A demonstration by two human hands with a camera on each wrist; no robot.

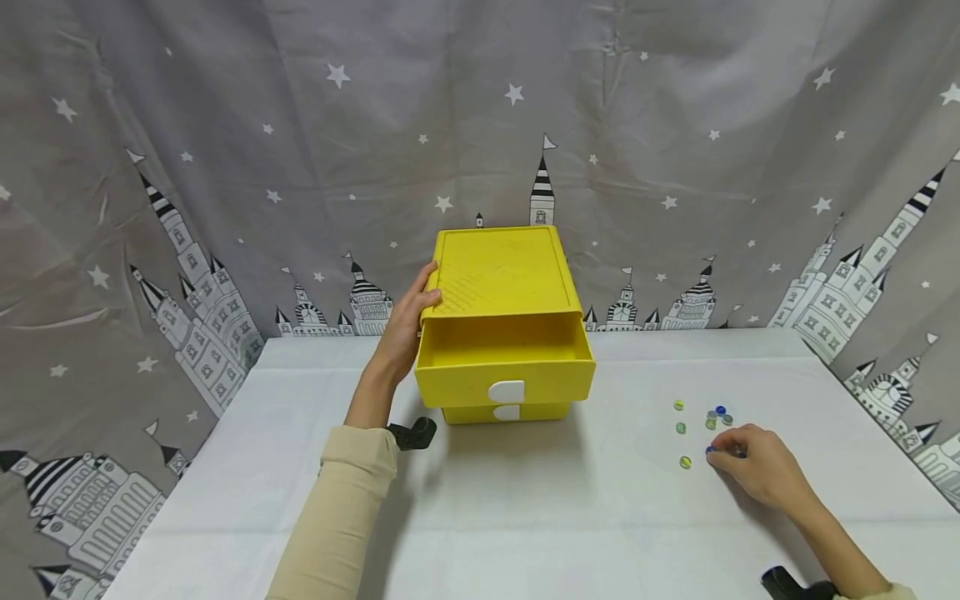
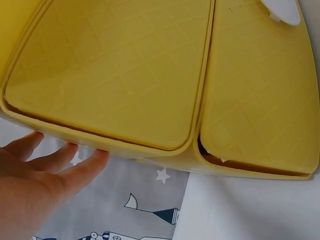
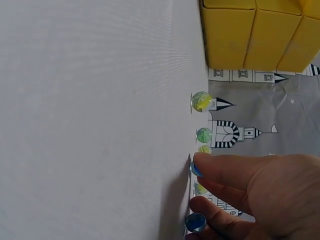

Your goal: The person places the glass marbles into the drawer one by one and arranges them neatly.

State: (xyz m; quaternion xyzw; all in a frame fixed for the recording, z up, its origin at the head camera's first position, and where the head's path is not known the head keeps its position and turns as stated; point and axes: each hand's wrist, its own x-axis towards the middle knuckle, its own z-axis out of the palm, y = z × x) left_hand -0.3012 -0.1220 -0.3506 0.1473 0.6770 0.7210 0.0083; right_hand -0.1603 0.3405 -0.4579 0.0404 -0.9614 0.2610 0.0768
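Note:
A yellow drawer unit (image 1: 498,271) stands on the white-covered table, its upper drawer (image 1: 501,382) pulled out and the lower drawer (image 1: 540,412) beneath it. My left hand (image 1: 405,329) rests along the unit's left side, thumb by the top edge; in the left wrist view its fingers (image 2: 82,170) lie fairly straight against the wall. Low over the table at right, my right hand (image 1: 761,467) pinches a blue marble (image 1: 710,450) between thumb and fingertips. A second blue marble (image 3: 195,222) lies by the other fingers, partly hidden from above by the hand.
Several glass marbles lie around the right hand: a yellow-green one (image 1: 686,462), a green one (image 1: 681,427), another yellowish one (image 1: 678,405) and a small cluster with a dark blue marble (image 1: 721,410). A grey castle-print curtain (image 1: 480,108) hangs behind the table.

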